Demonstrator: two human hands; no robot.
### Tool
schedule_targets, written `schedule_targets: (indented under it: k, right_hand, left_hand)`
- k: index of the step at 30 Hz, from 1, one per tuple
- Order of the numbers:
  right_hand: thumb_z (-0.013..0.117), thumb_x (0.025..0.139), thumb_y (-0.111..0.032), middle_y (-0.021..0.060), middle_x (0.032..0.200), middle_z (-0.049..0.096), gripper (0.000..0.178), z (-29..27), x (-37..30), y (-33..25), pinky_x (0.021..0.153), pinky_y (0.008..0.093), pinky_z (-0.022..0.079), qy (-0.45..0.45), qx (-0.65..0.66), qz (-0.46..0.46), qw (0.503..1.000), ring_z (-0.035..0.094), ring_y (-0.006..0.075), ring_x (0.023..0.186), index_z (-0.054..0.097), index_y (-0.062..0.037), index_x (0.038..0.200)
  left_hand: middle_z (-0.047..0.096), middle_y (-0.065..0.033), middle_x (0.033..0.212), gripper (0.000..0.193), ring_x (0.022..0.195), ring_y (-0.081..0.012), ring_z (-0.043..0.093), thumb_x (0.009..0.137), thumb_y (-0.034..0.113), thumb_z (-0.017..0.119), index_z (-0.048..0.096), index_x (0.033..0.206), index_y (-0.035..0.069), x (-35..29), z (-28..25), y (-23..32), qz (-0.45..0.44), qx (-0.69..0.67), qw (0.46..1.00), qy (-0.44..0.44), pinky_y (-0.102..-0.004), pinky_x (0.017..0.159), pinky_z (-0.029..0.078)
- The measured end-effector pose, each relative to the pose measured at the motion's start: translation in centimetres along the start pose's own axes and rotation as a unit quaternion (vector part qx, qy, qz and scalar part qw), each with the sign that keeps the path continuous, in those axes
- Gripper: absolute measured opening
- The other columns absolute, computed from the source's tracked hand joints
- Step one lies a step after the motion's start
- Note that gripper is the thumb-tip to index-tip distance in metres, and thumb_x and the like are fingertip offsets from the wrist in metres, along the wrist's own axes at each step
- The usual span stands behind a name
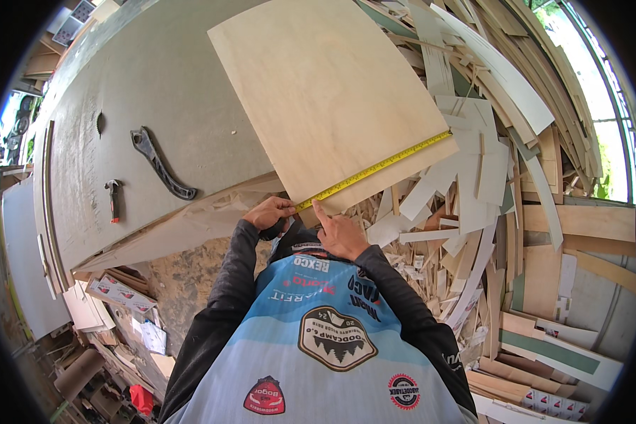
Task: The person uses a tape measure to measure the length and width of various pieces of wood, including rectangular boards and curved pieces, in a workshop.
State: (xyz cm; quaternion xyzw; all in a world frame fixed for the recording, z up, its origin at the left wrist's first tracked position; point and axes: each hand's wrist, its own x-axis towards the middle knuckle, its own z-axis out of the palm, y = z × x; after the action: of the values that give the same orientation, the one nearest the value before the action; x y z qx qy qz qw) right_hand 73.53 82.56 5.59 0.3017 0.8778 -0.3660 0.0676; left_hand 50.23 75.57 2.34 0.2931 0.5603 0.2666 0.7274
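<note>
Left hand [270,212] pinches the near end of the yellow tape measure [372,169], fingers closed on it; the tape case looks hidden under the hand, can't confirm. Right hand [339,233] holds nothing, index finger extended and pressing the tape just beside the left hand, other fingers curled. Tape runs across the near edge of the plywood sheet [328,92], far end at the sheet's right corner. Sheet lies on the grey table [155,85], overhanging it. Black handle [159,164] and small red-tipped tool [113,198] lie well apart on the table. Wood offcuts [487,177] piled at right, partly covered by the sheet.
</note>
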Motion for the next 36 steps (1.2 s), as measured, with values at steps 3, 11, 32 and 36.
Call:
schedule_targets:
  k: [3,11,32,36]
  right_hand:
    - [0.053,0.082,-0.019,0.0249,0.075,0.063,0.075,0.5,0.1,0.3,0.072,0.049,0.05,0.013,0.004,-0.018,1.0,0.062,0.0405,0.072,0.022,0.0016,0.147]
    - [0.053,0.082,-0.016,0.0262,0.076,0.063,0.079,0.1,0.4,-0.2,0.074,0.0508,0.047,-0.004,0.044,0.012,0.999,0.061,0.043,0.074,0.014,0.0021,0.149]
    - [0.053,0.082,-0.021,0.0246,0.077,0.065,0.079,-0.4,0.1,-0.5,0.071,0.0505,0.051,-0.006,-0.023,0.022,0.999,0.064,0.0415,0.073,0.017,-0.0023,0.15]
    - [0.054,0.082,-0.021,0.0234,0.077,0.066,0.077,-0.5,0.1,-0.4,0.071,0.0499,0.051,0.003,-0.023,0.017,1.0,0.065,0.0411,0.073,0.02,-0.0021,0.149]
  left_hand:
    - [0.058,-0.0057,0.057,0.026,0.044,-0.0136,0.054,0.099,0.022,0.05,0.064,0.096,-0.001,0.1,-0.1,-0.3,0.002,-0.003,1.0,0.0,-0.0274,0.043,0.044]
    - [0.059,-0.0045,0.059,0.026,0.045,-0.0124,0.053,0.099,0.022,0.051,0.064,0.096,0.0,0.0,0.1,-0.2,-0.007,-0.014,1.0,0.015,-0.0264,0.043,0.044]
    - [0.059,-0.0061,0.059,0.026,0.046,-0.0141,0.055,0.098,0.023,0.051,0.063,0.097,-0.001,-0.2,0.0,0.6,-0.019,0.005,1.0,-0.002,-0.0273,0.045,0.045]
    - [0.059,-0.0067,0.058,0.026,0.043,-0.0143,0.054,0.098,0.021,0.05,0.064,0.096,-0.002,-0.1,0.0,0.4,-0.012,0.001,1.0,0.008,-0.0272,0.042,0.044]
